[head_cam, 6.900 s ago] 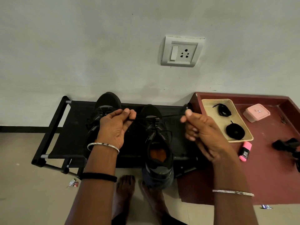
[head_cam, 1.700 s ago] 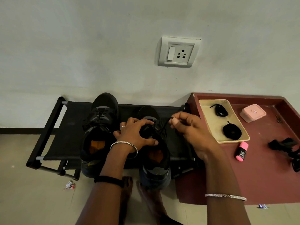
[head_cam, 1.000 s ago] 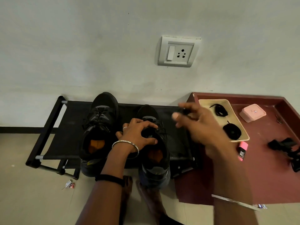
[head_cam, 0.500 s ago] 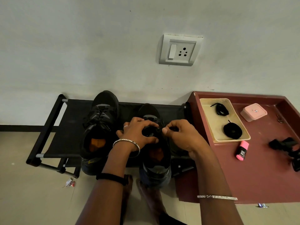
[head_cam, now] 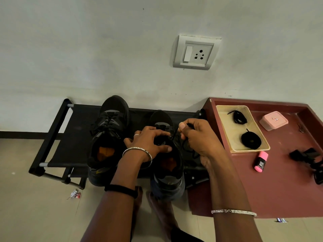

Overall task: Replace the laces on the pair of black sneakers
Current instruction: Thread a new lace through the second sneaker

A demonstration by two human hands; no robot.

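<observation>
mid-lacing right sneaker (head_cam: 166, 151) on black rack (head_cam: 70, 145), 6 o'clock. left hand (head_cam: 148, 142) clamps tongue, right hand (head_cam: 197, 137) pinches lace (head_cam: 173, 135) end. left sneaker (head_cam: 108, 133) at 9 o'clock looks laced. next, likely: thread next eyelet, pull snug.

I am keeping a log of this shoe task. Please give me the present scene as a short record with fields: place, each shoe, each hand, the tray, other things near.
place: black rack against a wall
left sneaker: on the rack, laced, untouched
right sneaker: on the rack, being worked on
left hand: holds the right sneaker at its tongue
right hand: pinches a black lace over the eyelets
tray: beige, on a maroon table, holds two black lace bundles
other: pink box, pink highlighter
</observation>
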